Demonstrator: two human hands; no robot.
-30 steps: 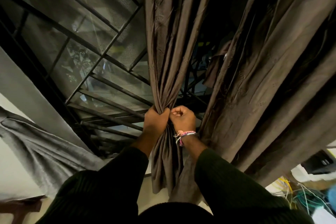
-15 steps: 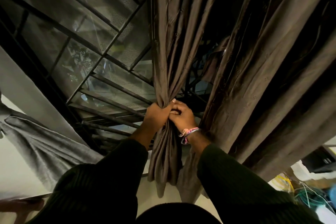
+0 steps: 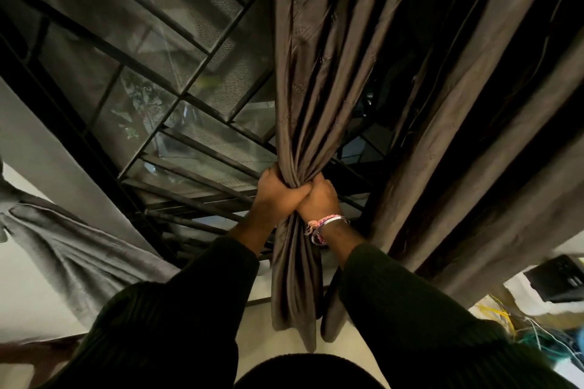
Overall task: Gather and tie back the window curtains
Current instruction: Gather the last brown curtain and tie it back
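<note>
A dark brown curtain panel [image 3: 313,79] hangs in front of the window and is bunched into a narrow rope at mid-height. My left hand [image 3: 275,196] grips the bunch from the left, fingers wrapped round the cloth. My right hand [image 3: 319,199] grips it from the right, pressed against the left hand; a pink and white bracelet [image 3: 322,226] sits on its wrist. The gathered tail [image 3: 294,278] hangs loose below both hands. A wider brown curtain panel [image 3: 458,136] hangs ungathered to the right.
Behind the curtains is a window with black bars and mesh screens [image 3: 189,110]. A grey curtain [image 3: 72,249] lies drawn to the lower left. Tangled coloured wires [image 3: 518,325] and a dark device [image 3: 559,278] sit at the lower right.
Both hands have risen along the bunched curtain and closed tighter round it; the right hand now wraps the cloth instead of sitting beside it.
</note>
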